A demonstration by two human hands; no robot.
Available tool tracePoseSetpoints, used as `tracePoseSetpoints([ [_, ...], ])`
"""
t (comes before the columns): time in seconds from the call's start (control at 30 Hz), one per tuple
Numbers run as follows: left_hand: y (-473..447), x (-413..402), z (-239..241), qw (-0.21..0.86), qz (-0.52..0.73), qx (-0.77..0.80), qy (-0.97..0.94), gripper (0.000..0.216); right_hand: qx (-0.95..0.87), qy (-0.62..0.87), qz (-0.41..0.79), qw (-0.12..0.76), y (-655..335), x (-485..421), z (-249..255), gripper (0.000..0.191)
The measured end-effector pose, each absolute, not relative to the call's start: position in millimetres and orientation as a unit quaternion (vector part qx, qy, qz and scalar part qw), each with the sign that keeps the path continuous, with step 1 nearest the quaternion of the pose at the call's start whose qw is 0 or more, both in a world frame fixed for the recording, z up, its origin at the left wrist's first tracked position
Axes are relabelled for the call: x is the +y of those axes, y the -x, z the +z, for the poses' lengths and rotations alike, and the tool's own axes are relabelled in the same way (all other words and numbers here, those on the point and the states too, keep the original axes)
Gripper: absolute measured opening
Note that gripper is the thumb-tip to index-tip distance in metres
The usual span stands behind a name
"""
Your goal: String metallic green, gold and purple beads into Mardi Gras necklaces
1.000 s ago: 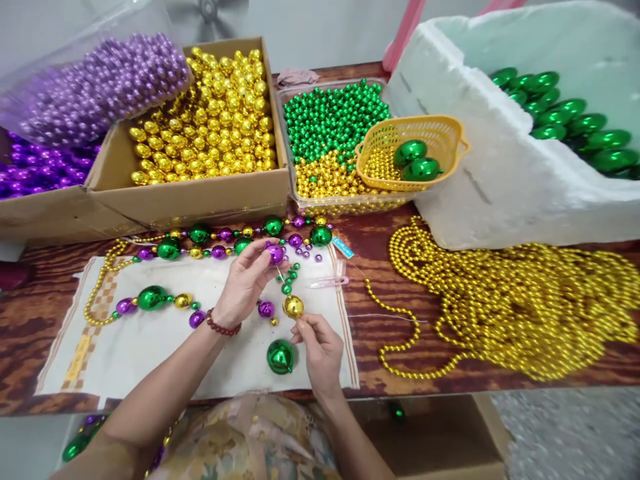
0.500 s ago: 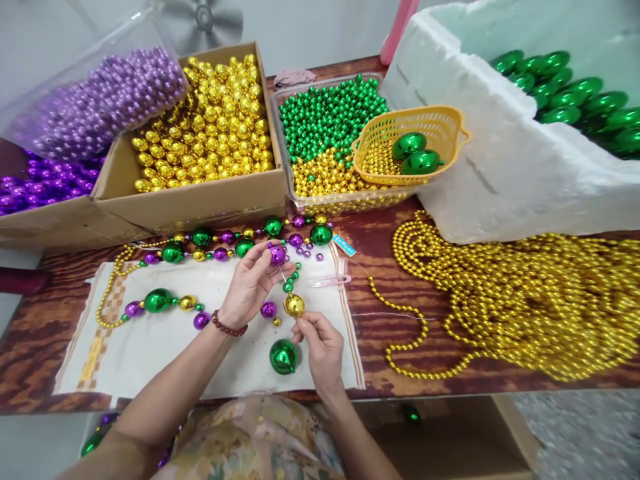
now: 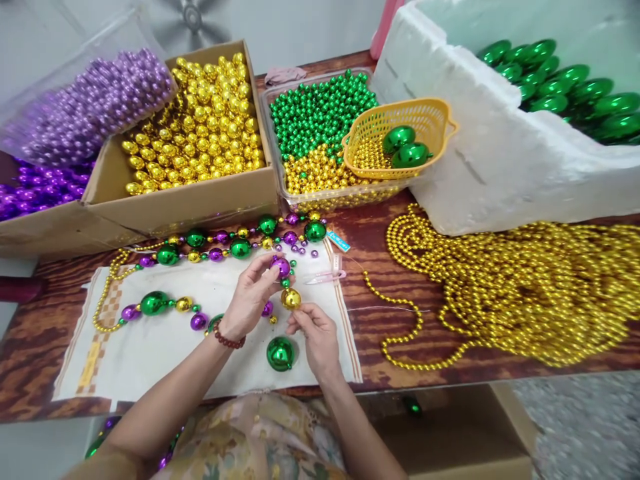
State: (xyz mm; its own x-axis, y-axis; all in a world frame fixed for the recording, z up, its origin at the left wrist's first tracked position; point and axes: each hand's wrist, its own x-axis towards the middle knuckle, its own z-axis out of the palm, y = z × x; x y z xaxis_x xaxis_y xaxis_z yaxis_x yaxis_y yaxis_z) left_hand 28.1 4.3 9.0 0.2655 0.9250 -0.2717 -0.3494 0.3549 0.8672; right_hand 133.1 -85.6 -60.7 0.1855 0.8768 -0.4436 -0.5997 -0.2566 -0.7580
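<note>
The left hand (image 3: 250, 297) is over the cloth (image 3: 150, 347), which lies at the near edge of the desk (image 3: 390, 373). Its fingers are clamped on a purple bead (image 3: 281, 267). Just below this bead hangs a gold bead (image 3: 291, 298), with small green beads (image 3: 286, 283) between the two. The right hand (image 3: 314, 340) has its fingers pinched together directly under the gold bead and touching it; what they pinch is too small to tell. A green ball (image 3: 280, 353) rests on the cloth just beside the right hand. A finished strand (image 3: 240, 248) lies along the far edge of the cloth. A gold chain (image 3: 530, 293) is heaped toward the right edge of the desk.
</note>
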Motion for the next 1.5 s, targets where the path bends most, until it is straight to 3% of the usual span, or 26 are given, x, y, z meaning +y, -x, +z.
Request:
tracePoseSetpoints([
  [0.23, -25, 4, 2, 0.670, 0.389, 0.404, -0.486, 0.036, -0.189, 0.482, 0.603, 0.608, -142, -86, -68, 0.021],
  [0.4, -36, 46, 28, 0.637, 0.363, 0.367, -0.572, 0.047, -0.250, 0.490, 0.555, 0.624, -163, -83, -73, 0.023],
  [0.57, -100, 150, 54, 0.377, 0.357, 0.369, -0.771, 0.012, -0.268, 0.487, 0.538, 0.634, -177, -80, -80, 0.024],
  [0.73, -165, 219, 44, 0.283, 0.228, 0.402, -0.840, 0.018, -0.270, 0.484, 0.528, 0.644, -179, -80, -78, 0.025],
  [1.0, -175, 238, 39, 0.338, 0.268, 0.403, -0.807, 0.016, -0.271, 0.498, 0.513, 0.645, -184, -84, -68, 0.025],
  [1.07, -161, 226, 50, 0.432, 0.313, 0.395, -0.748, 0.009, -0.276, 0.515, 0.484, 0.652, -187, -82, -62, 0.024],
  [1.13, -139, 202, 59, 0.607, 0.353, 0.357, -0.616, 0.004, -0.288, 0.529, 0.455, 0.656, -189, -80, -55, 0.023],
  [1.23, -99, 152, 63, 0.780, 0.352, 0.299, -0.422, 0.010, -0.312, 0.541, 0.430, 0.652, -190, -80, -44, 0.022],
  [1.5, -44, 71, 45, 0.821, 0.396, 0.322, -0.256, 0.020, -0.340, 0.566, 0.431, 0.615, -178, -90, -33, 0.020],
])
